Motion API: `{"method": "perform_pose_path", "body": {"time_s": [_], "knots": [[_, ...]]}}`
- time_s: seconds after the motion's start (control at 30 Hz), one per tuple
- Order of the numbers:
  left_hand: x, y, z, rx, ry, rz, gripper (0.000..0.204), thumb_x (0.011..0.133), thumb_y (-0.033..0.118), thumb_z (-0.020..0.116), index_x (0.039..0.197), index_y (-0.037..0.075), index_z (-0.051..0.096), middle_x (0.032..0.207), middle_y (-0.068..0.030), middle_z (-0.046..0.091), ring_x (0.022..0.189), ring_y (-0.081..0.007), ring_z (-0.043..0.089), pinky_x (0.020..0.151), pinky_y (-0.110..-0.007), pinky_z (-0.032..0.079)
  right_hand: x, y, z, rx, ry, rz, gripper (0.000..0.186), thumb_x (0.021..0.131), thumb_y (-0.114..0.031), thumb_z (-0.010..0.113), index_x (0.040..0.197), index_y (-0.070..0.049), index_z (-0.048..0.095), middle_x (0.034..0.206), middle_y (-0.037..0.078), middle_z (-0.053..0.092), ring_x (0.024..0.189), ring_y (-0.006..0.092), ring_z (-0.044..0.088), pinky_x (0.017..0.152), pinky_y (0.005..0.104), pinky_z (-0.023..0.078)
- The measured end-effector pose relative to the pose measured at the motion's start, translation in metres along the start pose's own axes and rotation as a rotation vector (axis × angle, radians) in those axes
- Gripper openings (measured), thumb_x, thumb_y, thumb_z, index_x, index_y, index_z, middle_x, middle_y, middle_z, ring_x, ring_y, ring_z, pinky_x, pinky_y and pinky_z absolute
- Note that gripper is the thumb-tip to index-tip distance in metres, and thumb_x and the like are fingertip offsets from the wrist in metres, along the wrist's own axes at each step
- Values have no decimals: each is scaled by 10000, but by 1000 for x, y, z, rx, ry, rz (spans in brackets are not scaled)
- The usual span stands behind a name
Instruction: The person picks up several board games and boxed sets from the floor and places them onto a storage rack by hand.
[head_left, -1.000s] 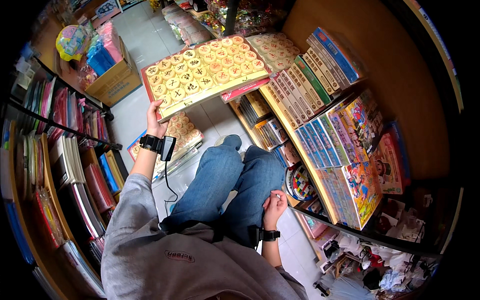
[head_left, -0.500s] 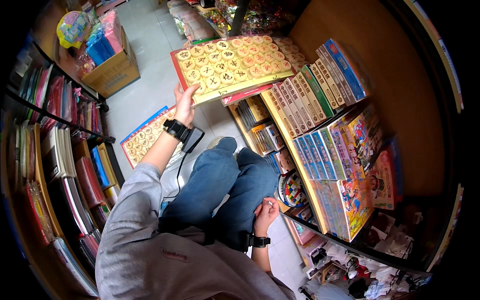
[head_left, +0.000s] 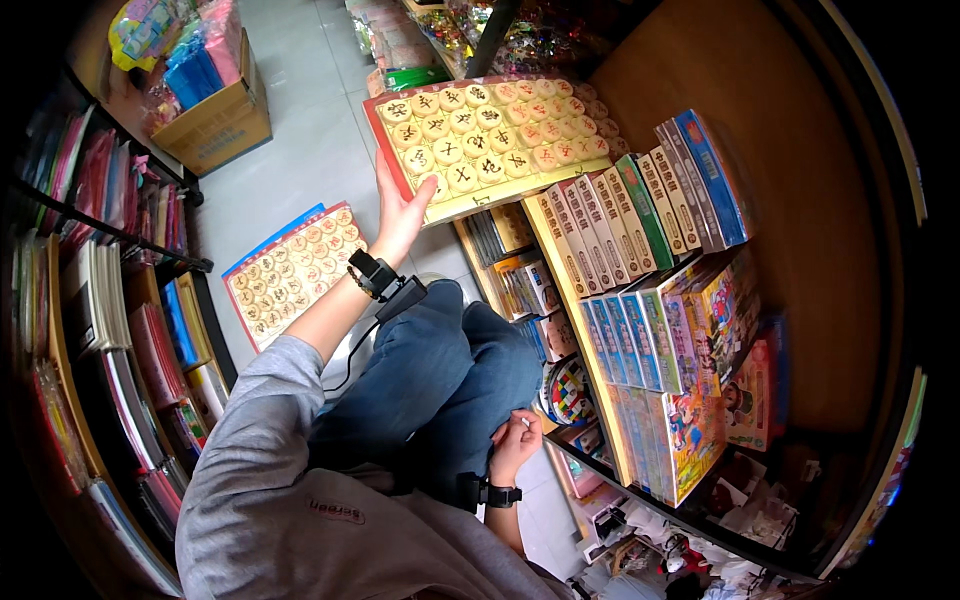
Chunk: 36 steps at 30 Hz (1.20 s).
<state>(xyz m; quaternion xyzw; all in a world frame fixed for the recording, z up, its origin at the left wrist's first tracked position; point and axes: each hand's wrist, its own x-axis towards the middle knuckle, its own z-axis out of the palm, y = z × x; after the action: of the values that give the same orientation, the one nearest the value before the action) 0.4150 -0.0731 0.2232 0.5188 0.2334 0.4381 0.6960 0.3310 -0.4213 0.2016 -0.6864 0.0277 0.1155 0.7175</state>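
Note:
A flat boxed Chinese chess set [head_left: 462,135], showing rows of round pale pieces with black and red characters, is tilted over the near end of the shelf. My left hand [head_left: 402,212] grips its left end, thumb on top and fingers along the edge. The set's far right end lies beside or over more round pieces at the shelf; I cannot tell which. My right hand [head_left: 516,440] rests by my knee with its fingers curled and nothing seen in them. Another chess set [head_left: 300,268] lies low to the left, a blue edge showing behind it.
On the wooden shelf [head_left: 592,375] to my right stand upright chess boxes [head_left: 585,235] and colourful game boxes [head_left: 690,330]. Folders and books [head_left: 120,300] fill the left rack. A cardboard box [head_left: 215,130] with wrapped goods stands on the tiled floor.
The chess set in my left hand has shifted right and slightly down in view, as the whole view moved too. The red box seen under it is now hidden. My right hand stays curled.

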Motion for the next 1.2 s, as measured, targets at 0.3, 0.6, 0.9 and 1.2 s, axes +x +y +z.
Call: {"method": "perform_pose_path", "body": {"time_s": [0.3,0.6,0.9,1.2], "knots": [[39,-32,27,691,-92,117,944,809,423,557,1340,-107,-14,1395,-316,65,1322,-408,8,1078,-421,48,1,-2,4,-18,23,-6,62,864,-29,439,858,-21,500,537,11,444,379,74,389,369,192,312],[57,-27,55,1169,-154,155,938,847,566,360,1305,-181,25,1377,-370,38,1321,-426,-62,1039,-515,-70,0,-1,2,-54,20,-18,56,870,-29,441,863,-17,496,545,17,456,387,68,398,376,191,318],[54,-34,49,945,-122,309,883,832,551,406,1351,-92,94,1409,-312,51,1323,-429,-17,1043,-539,-29,0,-2,3,-37,17,-40,60,870,-25,434,862,-19,494,573,22,463,397,67,406,378,190,322],[42,-18,23,1126,-473,536,746,785,536,525,1343,99,291,1455,-140,103,1322,-413,69,1026,-595,68,0,-1,2,-10,35,-59,65,868,-5,430,853,-21,492,522,12,449,393,63,407,374,191,318]]}}
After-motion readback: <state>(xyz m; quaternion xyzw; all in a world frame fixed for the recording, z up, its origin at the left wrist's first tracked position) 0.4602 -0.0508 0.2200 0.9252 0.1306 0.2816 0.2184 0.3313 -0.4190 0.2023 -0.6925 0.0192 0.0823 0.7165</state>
